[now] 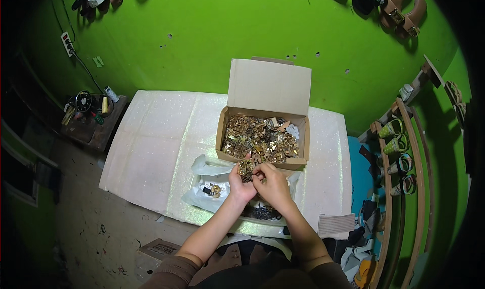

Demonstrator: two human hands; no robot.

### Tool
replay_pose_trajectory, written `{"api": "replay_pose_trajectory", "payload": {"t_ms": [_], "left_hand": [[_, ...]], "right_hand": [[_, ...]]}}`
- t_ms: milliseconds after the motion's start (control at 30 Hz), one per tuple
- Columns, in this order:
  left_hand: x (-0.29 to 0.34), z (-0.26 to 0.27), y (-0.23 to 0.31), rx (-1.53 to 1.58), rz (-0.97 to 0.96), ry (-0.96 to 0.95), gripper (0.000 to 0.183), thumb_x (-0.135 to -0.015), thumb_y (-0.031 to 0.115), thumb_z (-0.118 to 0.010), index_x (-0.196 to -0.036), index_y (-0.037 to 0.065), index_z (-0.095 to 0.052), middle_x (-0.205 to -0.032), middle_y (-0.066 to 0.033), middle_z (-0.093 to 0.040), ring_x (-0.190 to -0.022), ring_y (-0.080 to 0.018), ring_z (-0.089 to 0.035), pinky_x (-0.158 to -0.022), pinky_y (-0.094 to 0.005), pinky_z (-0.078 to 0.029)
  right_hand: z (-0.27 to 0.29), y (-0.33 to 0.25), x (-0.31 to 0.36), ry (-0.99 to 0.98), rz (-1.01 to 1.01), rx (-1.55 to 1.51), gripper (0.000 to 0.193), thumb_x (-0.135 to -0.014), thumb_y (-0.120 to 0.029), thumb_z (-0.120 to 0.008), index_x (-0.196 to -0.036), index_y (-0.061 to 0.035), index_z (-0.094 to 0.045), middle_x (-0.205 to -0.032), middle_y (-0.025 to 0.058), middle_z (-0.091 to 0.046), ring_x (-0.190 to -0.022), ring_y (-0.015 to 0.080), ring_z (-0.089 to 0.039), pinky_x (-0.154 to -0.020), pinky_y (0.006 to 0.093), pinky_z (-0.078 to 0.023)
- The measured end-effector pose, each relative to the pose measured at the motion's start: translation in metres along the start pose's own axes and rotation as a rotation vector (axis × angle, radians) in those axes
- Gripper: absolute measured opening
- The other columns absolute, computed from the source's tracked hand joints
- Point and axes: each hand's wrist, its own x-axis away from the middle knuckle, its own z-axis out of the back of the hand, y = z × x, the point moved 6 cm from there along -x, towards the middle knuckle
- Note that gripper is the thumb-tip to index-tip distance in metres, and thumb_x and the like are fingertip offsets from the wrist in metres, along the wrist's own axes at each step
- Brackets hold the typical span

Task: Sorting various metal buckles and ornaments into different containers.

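My left hand (242, 188) is cupped, with a small heap of gold-coloured metal buckles (246, 169) in its palm. Over that heap, the fingers of my right hand (271, 180) are bent in a pinch; whatever lies between them is too small to make out. Both hands are just in front of an open cardboard box (222, 132) full of loose metal buckles and fittings (260, 137). Beneath my wrists lies a pale plastic bag (194, 197) with a few gold and black pieces in it, and a dark tangled bunch (262, 212) shows beside my right forearm.
A glittery white sheet (146, 152) covers the table. At the left stands a small side table (91, 130) with spools. Sandals hang on a wooden rack (389, 188) at the right, above scraps on the floor. A grey ribbed piece (336, 224) rests at the near right corner.
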Motion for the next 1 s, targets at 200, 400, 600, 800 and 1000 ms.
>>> {"api": "replay_pose_trajectory", "payload": {"t_ms": [200, 400, 600, 800, 1000], "left_hand": [[0.022, 0.015, 0.005, 0.008, 0.095, 0.050, 0.029, -0.088, 0.027, -0.034, -0.103, 0.012, -0.055, -0.101, -0.0137, -0.055, -0.094, -0.0271, -0.052, -0.087, -0.0429, -0.040], [0.037, 0.028, 0.022, -0.057, 0.165, 0.042, 0.031, -0.089, 0.027, -0.035, -0.105, 0.009, -0.055, -0.103, -0.0116, -0.055, -0.099, -0.0243, -0.051, -0.089, -0.0396, -0.039], [0.049, 0.034, 0.027, -0.062, 0.286, -0.058, 0.033, -0.088, 0.029, -0.036, -0.105, 0.006, -0.051, -0.106, -0.0125, -0.055, -0.103, -0.0248, -0.051, -0.091, -0.0404, -0.039], [0.055, 0.028, 0.029, -0.066, 0.323, 0.018, 0.032, -0.088, 0.028, -0.038, -0.106, 0.006, -0.051, -0.105, -0.0105, -0.056, -0.100, -0.0232, -0.053, -0.087, -0.0390, -0.042], [0.056, 0.018, 0.022, -0.137, 0.361, -0.001, 0.034, -0.088, 0.029, -0.037, -0.108, 0.006, -0.051, -0.105, -0.0090, -0.057, -0.099, -0.0217, -0.054, -0.083, -0.0385, -0.044]], "right_hand": [[-0.021, 0.010, 0.015, -0.096, -0.162, -0.407, 0.011, -0.078, -0.002, -0.053, -0.087, -0.0026, -0.048, -0.072, -0.0005, -0.050, -0.064, 0.0029, -0.047, -0.052, 0.0167, -0.037], [-0.039, 0.008, 0.018, -0.162, -0.227, -0.764, 0.011, -0.083, -0.001, -0.051, -0.092, -0.0016, -0.045, -0.080, 0.0010, -0.049, -0.071, 0.0044, -0.049, -0.061, 0.0182, -0.040], [-0.048, -0.016, 0.013, -0.247, -0.251, -0.774, 0.009, -0.085, -0.003, -0.049, -0.093, -0.0019, -0.045, -0.077, 0.0005, -0.052, -0.072, 0.0053, -0.050, -0.063, 0.0195, -0.041], [-0.039, -0.027, 0.005, -0.307, -0.088, -0.382, 0.010, -0.081, -0.005, -0.050, -0.090, -0.0024, -0.049, -0.071, -0.0033, -0.048, -0.064, 0.0039, -0.043, -0.058, 0.0183, -0.038], [-0.028, -0.043, -0.006, -0.331, -0.064, -0.258, 0.011, -0.079, -0.008, -0.051, -0.088, -0.0014, -0.051, -0.064, -0.0027, -0.045, -0.060, 0.0049, -0.041, -0.054, 0.0215, -0.036]]}}
